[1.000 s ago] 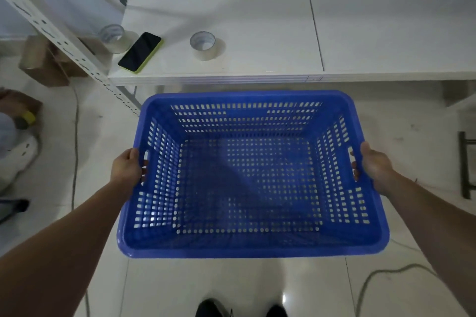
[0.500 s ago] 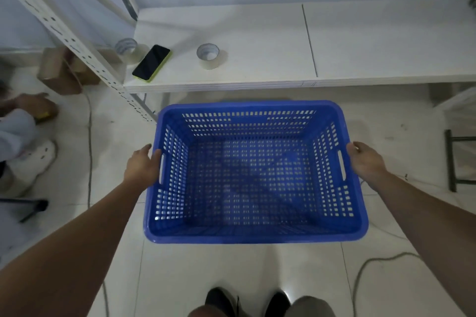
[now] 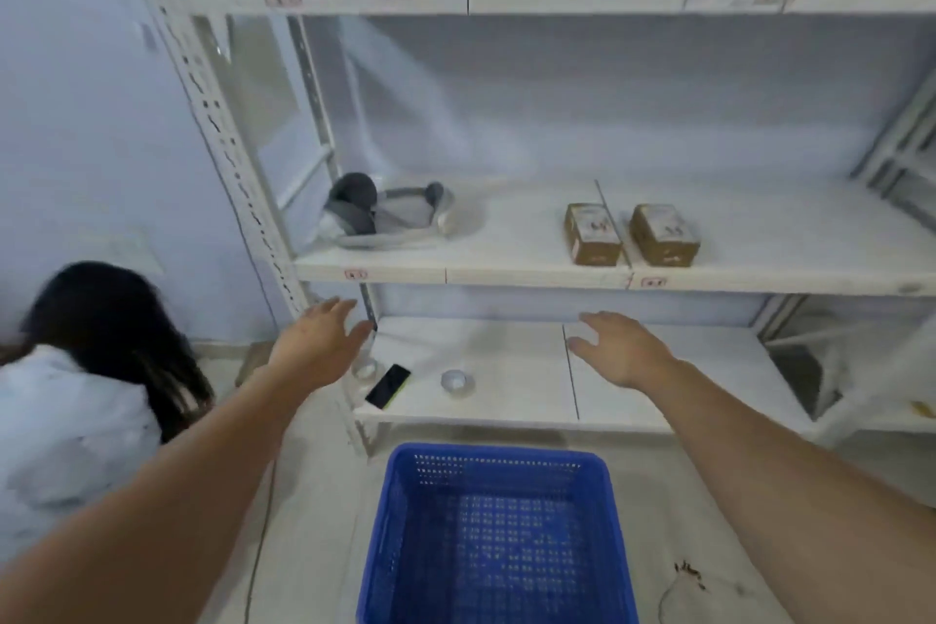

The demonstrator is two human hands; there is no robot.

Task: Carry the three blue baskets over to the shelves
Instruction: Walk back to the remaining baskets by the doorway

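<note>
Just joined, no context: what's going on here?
A person is moving blue baskets to the shelves. One basket sits on the floor in front of the shelves. Both hands are empty and open: left hand, right hand, raised above it. No other baskets are in view.

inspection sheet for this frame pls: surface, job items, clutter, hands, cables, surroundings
Surface: pale tiled floor in front of white shelves.
Job's things: one blue basket on the floor, empty, nobody holding it; other two not seen.
Clutter: bottom shelf has a phone and two tape rolls; middle shelf has a grey headset and two brown boxes.
Hands: left hand and right hand open, empty, raised above the basket.
Cables: thin cable on the floor right of the basket.
Surroundings: another person crouched at left; pale wall.
</note>
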